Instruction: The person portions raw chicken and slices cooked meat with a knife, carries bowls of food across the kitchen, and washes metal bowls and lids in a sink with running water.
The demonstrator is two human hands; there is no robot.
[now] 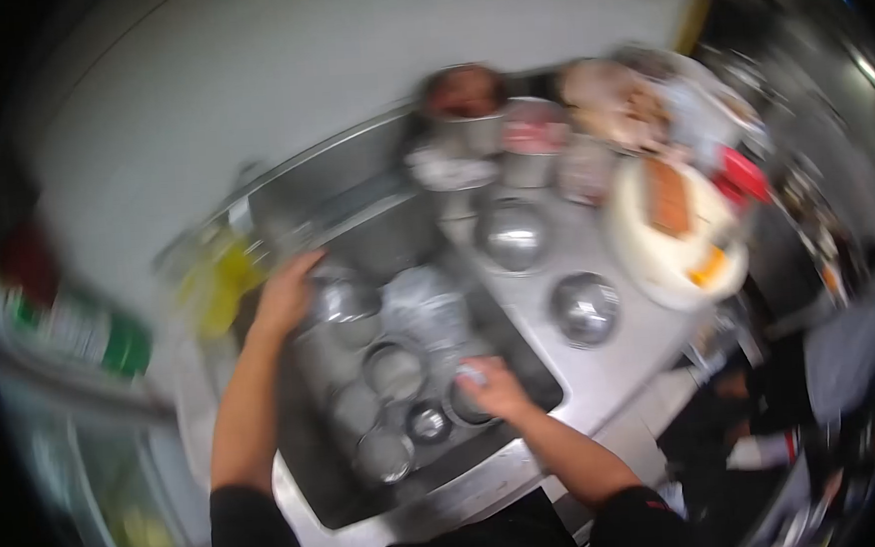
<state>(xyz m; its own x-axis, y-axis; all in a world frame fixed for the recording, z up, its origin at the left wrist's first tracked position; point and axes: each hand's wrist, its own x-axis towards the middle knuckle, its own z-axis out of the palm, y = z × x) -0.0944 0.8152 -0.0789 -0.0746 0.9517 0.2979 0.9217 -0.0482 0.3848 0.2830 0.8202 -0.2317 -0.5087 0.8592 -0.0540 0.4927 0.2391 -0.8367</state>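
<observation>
The whole view is smeared by motion. My left hand (290, 291) is at the left side of the sink (507, 337), against a shiny metal bowl (347, 301); blur hides whether its fingers grip the rim. Toward the sink's front right, my right hand (497, 388) is closed around a small white thing (472, 373), too blurred to name. Under that hand is a round metal container (463, 404), partly covered. A clear plastic bag or wrap (426, 306) lies in the sink, among several round metal containers (395, 370).
Two metal domes or upturned bowls (586, 310) sit on the right-hand counter. Behind them stand food-filled metal containers (533, 142) and a white tub (647, 251) with a brown block on it. A yellow bag (219, 277) hangs at left. Another person (746, 405) is at lower right.
</observation>
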